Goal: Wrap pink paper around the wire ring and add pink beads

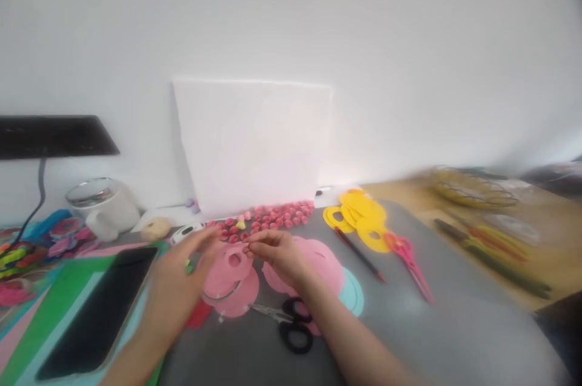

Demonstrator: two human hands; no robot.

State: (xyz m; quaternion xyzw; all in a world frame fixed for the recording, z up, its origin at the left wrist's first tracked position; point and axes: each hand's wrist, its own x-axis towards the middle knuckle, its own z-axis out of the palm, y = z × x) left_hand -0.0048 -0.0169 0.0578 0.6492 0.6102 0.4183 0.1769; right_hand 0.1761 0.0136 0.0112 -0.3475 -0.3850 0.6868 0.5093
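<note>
My left hand [175,280] is slightly blurred, its fingers apart and thumb spread, beside a pink paper circle with a hole [226,274]. A small green bit [188,266] shows by its palm. The fingertips of my right hand [279,254] are pinched together just above that pink paper; what sits between them is too small to make out. More pink paper circles [322,262] lie behind my right wrist, with light blue paper rings [353,295] under them. Black-handled scissors [295,337] rest on the grey mat, partly covered by my right forearm.
Many small pink rolled-paper pieces [279,216] lie before a white board [257,143] leaning on the wall. Yellow paper rings [364,213], a dark pencil [361,256] and pink scissors [411,265] are at right. A phone [100,313] and a white mug [113,213] stand left.
</note>
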